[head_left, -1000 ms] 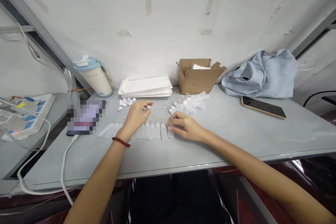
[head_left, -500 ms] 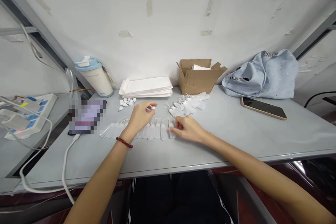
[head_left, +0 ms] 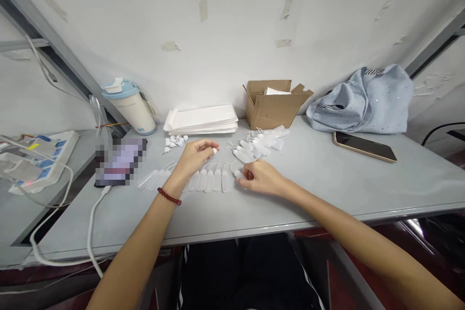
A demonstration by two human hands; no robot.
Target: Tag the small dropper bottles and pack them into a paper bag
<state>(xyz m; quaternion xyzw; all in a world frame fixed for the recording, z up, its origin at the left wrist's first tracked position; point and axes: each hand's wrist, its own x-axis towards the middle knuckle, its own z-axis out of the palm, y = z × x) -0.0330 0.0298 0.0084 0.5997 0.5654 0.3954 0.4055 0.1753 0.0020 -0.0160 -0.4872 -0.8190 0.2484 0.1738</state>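
My left hand, with a dark red bead bracelet on its wrist, pinches a small white cap between thumb and fingertips above a row of translucent flat plastic bottles. At the right end of that row, my right hand has its thumb and curled fingers on one small bottle, whose neck points left; the rest of it is hidden by the hand. Behind the right hand lies a heap of similar bottles with thin strings. Several white caps sit in a small pile beyond my left hand.
White envelopes are stacked by the wall beside an open cardboard box. A tumbler, a blurred phone on a cable and a power strip are on the left. A second phone and a blue bag are on the right.
My right hand has closed on the end bottle and tipped it away from the row, slightly to the right. My left hand has shifted a little to the right with the cap.
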